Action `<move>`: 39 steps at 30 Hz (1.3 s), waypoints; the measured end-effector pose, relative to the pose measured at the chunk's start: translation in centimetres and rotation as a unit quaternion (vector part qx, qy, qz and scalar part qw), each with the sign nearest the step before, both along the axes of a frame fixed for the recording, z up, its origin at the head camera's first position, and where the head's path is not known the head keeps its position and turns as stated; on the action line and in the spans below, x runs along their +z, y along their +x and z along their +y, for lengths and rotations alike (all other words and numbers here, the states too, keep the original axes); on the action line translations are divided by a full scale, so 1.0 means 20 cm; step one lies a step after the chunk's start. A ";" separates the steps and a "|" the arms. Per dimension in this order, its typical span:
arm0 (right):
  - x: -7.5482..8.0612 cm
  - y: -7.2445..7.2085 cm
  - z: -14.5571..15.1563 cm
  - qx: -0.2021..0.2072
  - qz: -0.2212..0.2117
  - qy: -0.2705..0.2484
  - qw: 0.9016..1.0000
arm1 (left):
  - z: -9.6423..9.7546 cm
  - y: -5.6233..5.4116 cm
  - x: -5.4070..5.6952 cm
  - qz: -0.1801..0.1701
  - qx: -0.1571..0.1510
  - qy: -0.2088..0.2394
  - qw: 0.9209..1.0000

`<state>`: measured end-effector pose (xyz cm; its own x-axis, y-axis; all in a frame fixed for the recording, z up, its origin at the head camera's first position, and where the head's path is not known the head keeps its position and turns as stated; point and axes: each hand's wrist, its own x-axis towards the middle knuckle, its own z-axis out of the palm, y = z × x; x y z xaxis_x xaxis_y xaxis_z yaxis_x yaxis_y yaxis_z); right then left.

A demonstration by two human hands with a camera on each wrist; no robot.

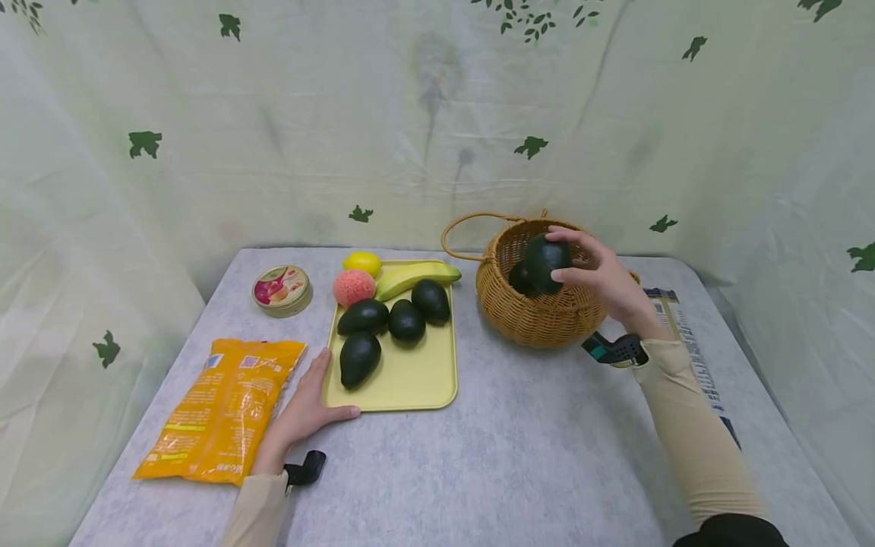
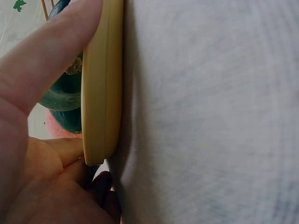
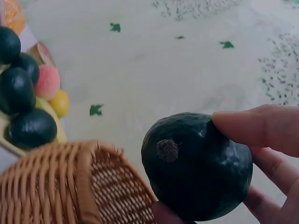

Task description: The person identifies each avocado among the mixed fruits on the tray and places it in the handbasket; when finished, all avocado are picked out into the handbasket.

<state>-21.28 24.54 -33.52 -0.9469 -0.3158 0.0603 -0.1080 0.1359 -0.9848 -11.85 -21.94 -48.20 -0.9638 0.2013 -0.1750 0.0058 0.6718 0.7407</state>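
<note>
My right hand (image 1: 604,277) grips a dark green avocado (image 1: 547,262) between thumb and fingers over the mouth of a wicker basket (image 1: 540,323). In the right wrist view the avocado (image 3: 196,168) shows its brown stem scar, with the basket (image 3: 56,182) beside it. Another dark avocado (image 1: 519,279) is partly visible inside the basket. My left hand (image 1: 307,406) rests at the near left corner of a yellow tray (image 1: 410,384), fingers along its side and thumb at its front edge. On the tray lie several avocados (image 1: 360,360), a banana (image 1: 413,279) and a pink round fruit (image 1: 354,288).
A yellow lemon (image 1: 362,263) sits at the tray's far left corner. Left of the tray are a round tin (image 1: 282,290) and an orange plastic bag (image 1: 219,410). A printed packet (image 1: 690,342) lies right of the basket, partly behind the right arm. A patterned curtain (image 1: 437,152) stands behind the table.
</note>
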 end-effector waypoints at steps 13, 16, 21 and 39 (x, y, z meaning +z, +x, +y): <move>-0.03 -0.11 0.09 0.018 -0.043 0.088 0.995 | -0.01 0.00 -0.01 0.000 0.003 -0.006 1.000; -0.06 -0.15 0.08 0.038 -0.040 0.125 0.991 | -0.01 0.00 -0.01 0.001 0.004 -0.004 1.000; -0.11 -0.20 0.06 0.063 -0.033 0.157 0.985 | 0.00 0.00 -0.01 0.002 0.003 0.001 1.000; -0.11 -0.27 -0.04 0.112 0.015 0.218 0.969 | -0.01 0.00 -0.03 0.008 0.001 -0.003 1.000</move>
